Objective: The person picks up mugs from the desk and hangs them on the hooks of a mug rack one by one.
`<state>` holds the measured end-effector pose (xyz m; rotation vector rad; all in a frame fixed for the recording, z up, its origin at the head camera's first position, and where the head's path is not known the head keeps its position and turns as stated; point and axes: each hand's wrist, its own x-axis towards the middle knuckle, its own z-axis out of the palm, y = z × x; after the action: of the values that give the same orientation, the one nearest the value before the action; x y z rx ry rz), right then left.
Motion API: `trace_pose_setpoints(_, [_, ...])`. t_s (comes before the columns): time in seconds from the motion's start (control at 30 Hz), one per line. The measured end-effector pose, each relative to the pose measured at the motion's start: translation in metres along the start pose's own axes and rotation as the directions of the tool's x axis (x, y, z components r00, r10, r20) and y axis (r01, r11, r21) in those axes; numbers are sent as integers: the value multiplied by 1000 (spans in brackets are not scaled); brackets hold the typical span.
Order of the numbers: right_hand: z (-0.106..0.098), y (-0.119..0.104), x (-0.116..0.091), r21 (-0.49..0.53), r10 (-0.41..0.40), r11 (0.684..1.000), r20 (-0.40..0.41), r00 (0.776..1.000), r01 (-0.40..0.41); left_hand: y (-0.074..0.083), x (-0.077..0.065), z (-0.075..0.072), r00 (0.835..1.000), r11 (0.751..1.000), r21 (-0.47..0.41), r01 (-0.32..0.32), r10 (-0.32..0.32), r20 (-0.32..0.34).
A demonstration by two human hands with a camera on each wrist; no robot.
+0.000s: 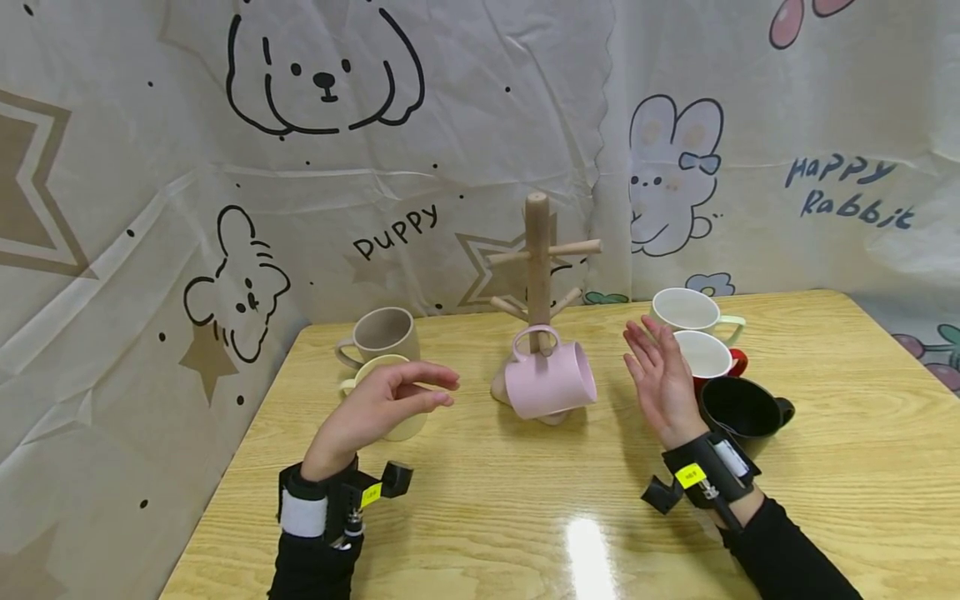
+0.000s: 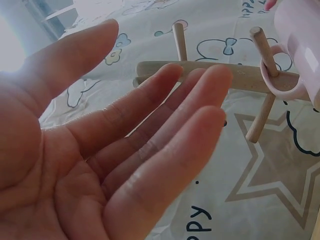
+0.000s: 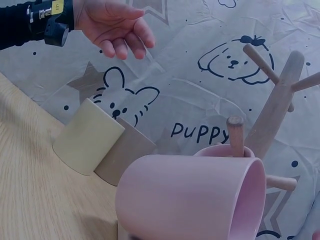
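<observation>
A pink mug (image 1: 551,382) hangs on its side by its handle from a low front peg of the wooden mug tree (image 1: 537,275). To its left, my left hand (image 1: 390,400) hovers above the yellow mug (image 1: 407,427), fingers relaxed and holding nothing. My right hand (image 1: 660,379) is raised to the right of the pink mug, palm inward, beside the red mug with a white inside (image 1: 702,354) and the black mug (image 1: 742,412). In the left wrist view the pink mug's handle (image 2: 270,80) loops round a peg. In the right wrist view the pink mug (image 3: 185,195) fills the foreground.
Behind the yellow mug stands a grey-brown mug (image 1: 386,333). A white mug with a pale green handle (image 1: 686,310) is at the back right. Other pegs stick out from the mug tree. A printed cloth (image 1: 480,150) hangs behind the wooden table (image 1: 495,517).
</observation>
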<state>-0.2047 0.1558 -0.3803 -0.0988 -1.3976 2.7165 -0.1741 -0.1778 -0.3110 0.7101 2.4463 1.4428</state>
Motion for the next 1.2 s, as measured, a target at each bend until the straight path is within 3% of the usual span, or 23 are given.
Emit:
trace_pose_setpoints(0.27, [2,-5,-1,-5,13,1000,-9,1000,-13,-4,3,4,999,990,138,1,3,-32])
trace_pose_setpoints(0.4, [2,-12,-3,-18,62,998,-29,998,-62,-7,5,7,999,980,199,17,-10,-33])
trace_pose_setpoints(0.63, [0,-20,-6,-198,165,966,-26,986,-167,-6,7,13,997,938,343,54,-33,-67])
trace_pose_setpoints(0.87, [0,-20,-7,-409,95,909,8,995,-83,-4,8,20,996,871,483,87,-78,-39])
trace_pose_setpoints(1.1, [4,-29,-10,-577,26,817,40,999,2,-5,9,20,996,867,491,80,-88,-6])
trace_pose_setpoints(1.2, [10,-37,-12,-578,-43,812,79,996,81,-6,9,20,996,871,486,72,-84,3])
